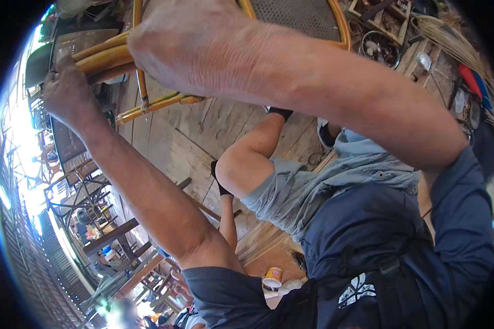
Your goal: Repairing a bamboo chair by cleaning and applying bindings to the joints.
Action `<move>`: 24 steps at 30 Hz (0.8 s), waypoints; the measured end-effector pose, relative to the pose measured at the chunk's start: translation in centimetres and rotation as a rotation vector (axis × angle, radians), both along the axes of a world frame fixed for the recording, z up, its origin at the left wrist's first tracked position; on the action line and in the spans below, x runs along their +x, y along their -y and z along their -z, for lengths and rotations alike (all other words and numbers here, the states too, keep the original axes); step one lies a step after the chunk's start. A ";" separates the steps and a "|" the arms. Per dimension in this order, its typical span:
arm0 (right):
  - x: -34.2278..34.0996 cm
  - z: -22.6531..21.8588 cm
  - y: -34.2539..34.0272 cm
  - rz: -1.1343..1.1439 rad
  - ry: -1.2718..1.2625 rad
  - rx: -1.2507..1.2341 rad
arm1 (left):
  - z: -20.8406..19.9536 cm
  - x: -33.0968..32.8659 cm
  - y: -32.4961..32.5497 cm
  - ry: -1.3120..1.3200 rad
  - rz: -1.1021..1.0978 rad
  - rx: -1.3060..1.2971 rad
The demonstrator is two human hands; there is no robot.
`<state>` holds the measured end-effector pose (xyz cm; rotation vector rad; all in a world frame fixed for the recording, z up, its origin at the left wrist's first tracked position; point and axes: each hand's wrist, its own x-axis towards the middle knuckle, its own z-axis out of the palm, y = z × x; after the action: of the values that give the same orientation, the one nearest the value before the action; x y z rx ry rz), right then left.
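Note:
A rattan chair frame of thick yellow-brown canes runs across the top of the view. My left hand wraps round the outer end of its curved canes, at the upper left. Closer to the middle, my right hand is closed in a fist against the same canes; its fingers are turned away and mostly hidden. Beyond the right wrist lies a dark woven mesh panel edged by a bent cane. A lower cane rail with bound joints shows under my right hand.
A round metal bowl, a wooden tray and a bundle of pale strips lie at upper right, near a red-and-blue object. Dark wooden frames stand at left. A yellow-and-white cup sits near my left sleeve. Wooden planks form the floor.

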<state>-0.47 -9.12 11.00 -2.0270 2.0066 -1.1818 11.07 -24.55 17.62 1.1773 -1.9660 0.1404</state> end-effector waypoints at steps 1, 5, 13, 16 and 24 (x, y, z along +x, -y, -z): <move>0.1 0.3 0.1 0.042 -0.039 -0.044 | -0.1 -0.2 0.2 0.044 -0.124 0.007; -0.1 1.1 -0.8 0.031 0.148 -0.030 | -1.0 0.4 1.9 0.025 -0.018 -0.009; -1.3 7.1 -3.7 -0.058 0.736 -0.136 | -1.4 2.5 4.4 0.107 -0.180 0.033; -6.0 14.7 -5.9 0.209 0.719 0.053 | -1.6 3.2 6.3 -0.004 -0.136 0.113; -15.8 28.7 -10.2 0.370 1.035 0.380 | -0.9 9.7 13.3 -0.327 -0.175 0.386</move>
<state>-16.29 1.07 -17.71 -0.6180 1.8111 -1.3433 20.82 -37.80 18.56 1.5127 -1.6406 -0.3373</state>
